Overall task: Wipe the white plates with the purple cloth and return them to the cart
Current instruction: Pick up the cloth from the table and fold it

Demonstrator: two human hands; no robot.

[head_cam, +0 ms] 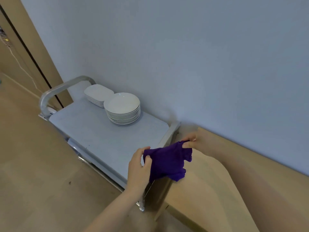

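Left hand (139, 166): fingers and thumb curled, pinching one corner of the purple cloth (168, 160). Right hand (192, 142): thumb and fingertips pinching the opposite corner, slightly higher. Cloth stretched between them and hanging loose below, over the near end of the cart (93, 131). Both forearms reach in from below (bare). On the cart's far end, near the wall: a stack of round white plates (122, 108), touching or just beside a stack of squarish plates (98, 94); contact unclear.
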